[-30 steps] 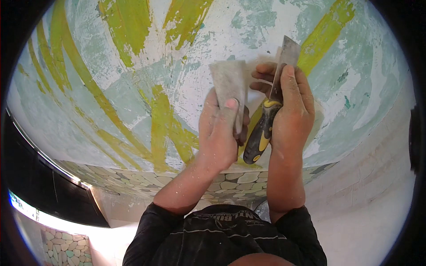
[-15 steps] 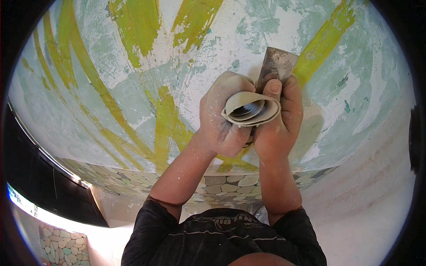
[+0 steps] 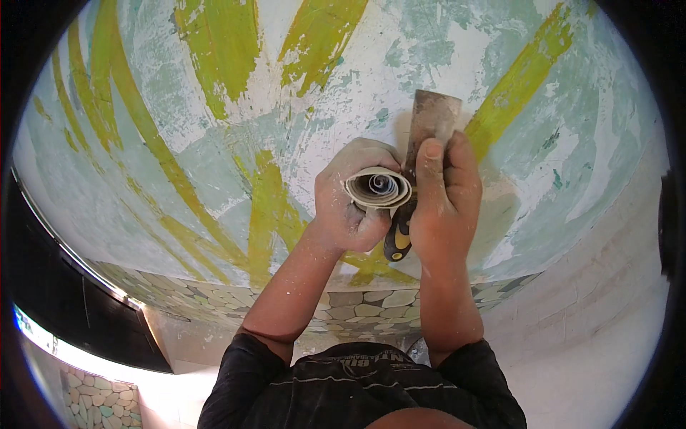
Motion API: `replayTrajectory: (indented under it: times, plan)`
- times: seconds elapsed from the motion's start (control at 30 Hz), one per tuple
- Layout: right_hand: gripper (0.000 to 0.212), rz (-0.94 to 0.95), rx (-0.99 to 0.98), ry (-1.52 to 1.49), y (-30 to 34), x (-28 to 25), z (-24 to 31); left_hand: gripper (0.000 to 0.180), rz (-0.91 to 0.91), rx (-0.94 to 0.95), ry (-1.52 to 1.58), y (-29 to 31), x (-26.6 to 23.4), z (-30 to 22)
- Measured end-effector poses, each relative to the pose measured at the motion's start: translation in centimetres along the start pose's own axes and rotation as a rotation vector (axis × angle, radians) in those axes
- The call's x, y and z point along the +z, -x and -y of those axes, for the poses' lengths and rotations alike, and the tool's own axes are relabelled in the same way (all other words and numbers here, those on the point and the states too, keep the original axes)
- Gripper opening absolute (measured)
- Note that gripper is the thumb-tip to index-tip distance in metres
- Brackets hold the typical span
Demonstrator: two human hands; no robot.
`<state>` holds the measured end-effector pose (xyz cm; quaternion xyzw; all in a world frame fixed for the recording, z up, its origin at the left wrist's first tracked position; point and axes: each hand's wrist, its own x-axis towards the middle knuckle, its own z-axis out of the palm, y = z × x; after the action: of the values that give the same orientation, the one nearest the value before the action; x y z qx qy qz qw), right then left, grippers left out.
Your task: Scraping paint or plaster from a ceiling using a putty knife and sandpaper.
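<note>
My left hand, dusted with white, is wrapped round a rolled-up sheet whose open end faces up. Cream on the outside, the sheet coils tightly to a greyish centre; its exact material I cannot tell. Beside it, my right hand grips a putty knife with thumb and fingers low on its dusty metal blade. The knife's black and yellow handle hangs down between both hands, partly behind the roll. Blade tip points up toward the patchy painted wall.
Yellow-green painted stripes cross the wall over white and pale green patches. Along the wall's foot runs a band of flat stones. A dark panel with a bright edge is at the left; a plain pale wall stands at the right.
The roll has moved left and is now coiled tighter. My hands have drawn slightly apart, the putty knife has shifted a little left and down, and its handle has come into sight.
</note>
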<state>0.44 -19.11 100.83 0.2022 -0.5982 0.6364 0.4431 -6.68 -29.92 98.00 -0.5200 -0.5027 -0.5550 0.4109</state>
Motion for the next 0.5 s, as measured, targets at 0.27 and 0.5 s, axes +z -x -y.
replayTrajectory:
  times: [0.27,0.5]
  plan:
    - [0.022,-0.040,0.078,-0.027,-0.4,-0.9,-1.3,0.030,0.001,0.028,-0.134,0.1,0.9,-1.5]
    - [0.023,-0.021,0.138,-0.005,-0.2,-1.8,-2.1,0.033,0.072,0.204,-0.135,0.7,2.2,0.0]
